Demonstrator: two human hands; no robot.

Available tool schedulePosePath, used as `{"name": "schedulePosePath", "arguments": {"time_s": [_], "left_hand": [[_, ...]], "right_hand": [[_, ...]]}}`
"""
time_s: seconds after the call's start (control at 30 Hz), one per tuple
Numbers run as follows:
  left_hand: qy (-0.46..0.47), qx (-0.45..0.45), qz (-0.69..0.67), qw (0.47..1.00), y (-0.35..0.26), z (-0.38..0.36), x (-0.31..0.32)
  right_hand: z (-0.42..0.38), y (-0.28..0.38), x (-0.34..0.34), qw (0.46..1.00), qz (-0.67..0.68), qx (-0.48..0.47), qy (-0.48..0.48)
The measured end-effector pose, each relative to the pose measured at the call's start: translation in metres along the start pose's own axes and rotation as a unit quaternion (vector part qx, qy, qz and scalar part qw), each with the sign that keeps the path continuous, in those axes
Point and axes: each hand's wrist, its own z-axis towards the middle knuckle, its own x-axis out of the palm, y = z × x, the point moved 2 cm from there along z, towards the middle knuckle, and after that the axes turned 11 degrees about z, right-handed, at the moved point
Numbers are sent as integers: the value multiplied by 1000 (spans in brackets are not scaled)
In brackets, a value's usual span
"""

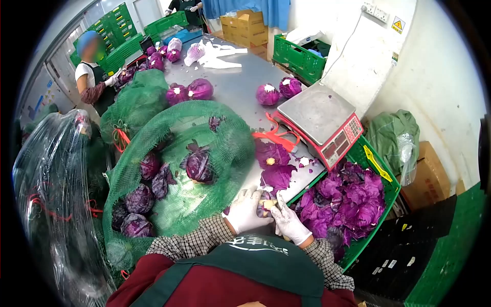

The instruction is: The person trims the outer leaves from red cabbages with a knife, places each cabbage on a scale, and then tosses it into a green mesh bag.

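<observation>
Near the table's front edge, a purple cabbage with its pale cut stem turned up sits between my two gloved hands. My left hand wraps round its left side, and my right hand presses on its right side. The hands hide most of the cabbage. Loose purple leaves lie on the table just beyond it. To the left, an open green mesh bag holds several cabbages, one of them near its middle. A green crate full of purple leaves stands at the right.
A red scale stands beyond the crate, with an orange-handled tool beside it. Two cabbages lie left of the scale. Plastic-wrapped bags fill the left side. A co-worker stands at the far left, another person at the back.
</observation>
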Motion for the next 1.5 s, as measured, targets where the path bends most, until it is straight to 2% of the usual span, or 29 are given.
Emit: {"name": "schedulePosePath", "arguments": {"time_s": [0.07, 0.17, 0.2, 0.27, 0.33, 0.37, 0.4, 0.43, 0.47, 0.5, 0.53, 0.57, 0.6, 0.63, 0.67, 0.7, 0.77, 0.8, 0.83, 0.87, 0.97, 1.1, 1.2, 1.23, 1.27, 1.33, 1.37, 1.43, 1.5], "left_hand": [[-18, 3, 14, 1000, 2, -1, 5], [-11, 19, 33, 999, -2, -8, 4], [-5, 27, 40, 999, -2, -10, 2], [-44, 96, -42, 994, 22, -23, 8], [-88, 129, -149, 977, 60, -43, 22], [-74, 58, -224, 970, 75, -54, 30], [-45, -51, -419, 906, 83, -57, 33], [-17, -158, -593, 789, 85, -60, 38], [-16, -144, -549, 823, 71, -52, 11], [-41, -105, -355, 928, 92, -46, 32], [-51, -92, -228, 968, 78, -37, 18], [-60, -74, -99, 990, 58, -24, -3], [7, -80, -52, 995, 49, -16, -12], [68, -77, -3, 995, 36, -11, -25], [93, -65, -6, 994, 33, -8, -26], [119, -53, -5, 991, 31, -8, -26], [110, -38, 112, 987, 16, -4, -35], [34, 0, 139, 990, 18, -4, -24], [-43, 37, 162, 985, 21, -5, -14], [68, -20, 0, 997, 19, -2, -14], [74, -16, 41, 996, 7, -5, -7], [80, -46, 40, 995, 2, -5, -4], [41, -53, 9, 998, 11, -12, 6], [37, -51, -2, 998, 16, -14, 8], [2, -33, -47, 998, 25, -18, 11], [-49, -12, -120, 992, 48, -31, 15], [15, -91, -257, 962, 70, -40, 30], [-12, -108, -420, 901, 88, -57, 40], [-16, -116, -452, 884, 83, -58, 44]], "right_hand": [[12, -23, -8, 973, -131, -188, 8], [29, -33, -16, 995, 44, -64, -65], [51, -74, -36, 989, -18, -118, -84], [44, -63, -40, 987, 120, -60, -94], [34, -67, -44, 952, 239, -84, -170], [29, -85, -60, 917, 322, -91, -216], [14, -82, -87, 911, 325, -59, -247], [-8, -76, -116, 904, 325, -23, -278], [-26, -66, -133, 916, 223, -38, -332], [-38, -58, -149, 915, 117, -57, -383], [-35, -78, -172, 913, -78, -74, -394], [-41, -50, -155, 916, -138, -43, -375], [-46, -19, -135, 914, -198, -15, -353], [-31, -34, -133, 910, -200, -162, -325], [-32, -2, -91, 942, -70, -203, -256], [-28, 5, -72, 979, 1, -96, -180], [-2, -14, -42, 990, -10, -75, -117], [-2, -13, -28, 995, 12, -50, -87], [-4, -11, -17, 998, 32, -25, -57], [-1, -17, -7, 996, 11, -68, -48], [-1, -20, 5, 981, -116, -153, -38], [25, -66, 5, 867, -358, -336, -85], [34, -69, 1, 845, -324, -392, -163], [36, -70, -7, 949, -144, -233, -155], [30, -55, -9, 975, 56, -77, -199], [25, -84, -30, 964, 107, -60, -235], [20, -81, -41, 955, 158, -61, -242], [-5, -64, -71, 898, 299, -35, -323], [-31, -74, -131, 907, 143, -35, -395]]}}
